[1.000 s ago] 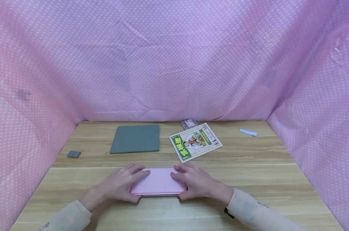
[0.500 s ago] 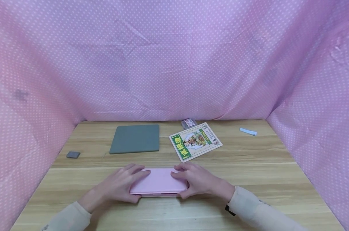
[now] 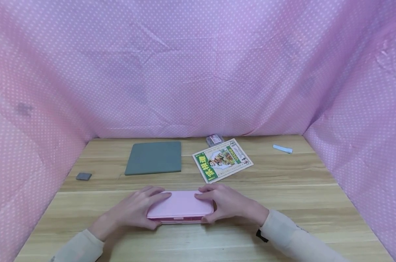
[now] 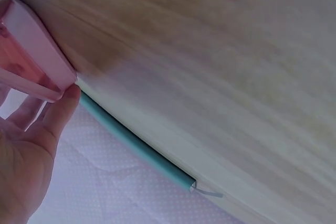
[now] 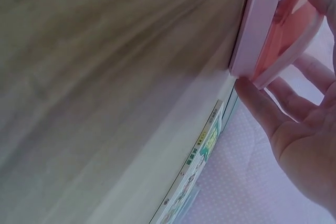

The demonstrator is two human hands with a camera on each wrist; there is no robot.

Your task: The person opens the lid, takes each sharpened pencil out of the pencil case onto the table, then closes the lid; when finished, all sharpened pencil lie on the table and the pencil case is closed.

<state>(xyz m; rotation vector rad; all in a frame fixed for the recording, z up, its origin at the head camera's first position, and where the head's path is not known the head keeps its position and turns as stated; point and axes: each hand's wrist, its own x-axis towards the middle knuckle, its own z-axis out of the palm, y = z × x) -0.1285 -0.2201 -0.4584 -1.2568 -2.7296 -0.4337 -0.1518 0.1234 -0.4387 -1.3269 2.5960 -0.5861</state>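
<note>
A pink pencil case (image 3: 181, 204) lies on the wooden table in front of the person, its lid raised a little along the near side. Through that gap its pink inside (image 5: 289, 24) shows in the right wrist view. The left hand (image 3: 139, 207) grips the case's left end, with fingers over the lid and the thumb at the near edge. At the opposite end the right hand (image 3: 226, 204) holds it the same way, its thumb by the lid's front corner. The contents are mostly hidden.
Beyond the case lie a green notebook (image 3: 153, 158) and an illustrated booklet (image 3: 222, 161). A small clear box (image 3: 214, 140) stands behind the booklet. A grey eraser-like block (image 3: 83, 176) is at far left, a pale blue strip (image 3: 282, 149) at back right. Pink dotted cloth (image 3: 198, 72) surrounds the table.
The lid of the pencil case has risen slightly at its near edge, widening the gap and baring the pink interior. Both hands keep their hold, the right thumb shifting a little.
</note>
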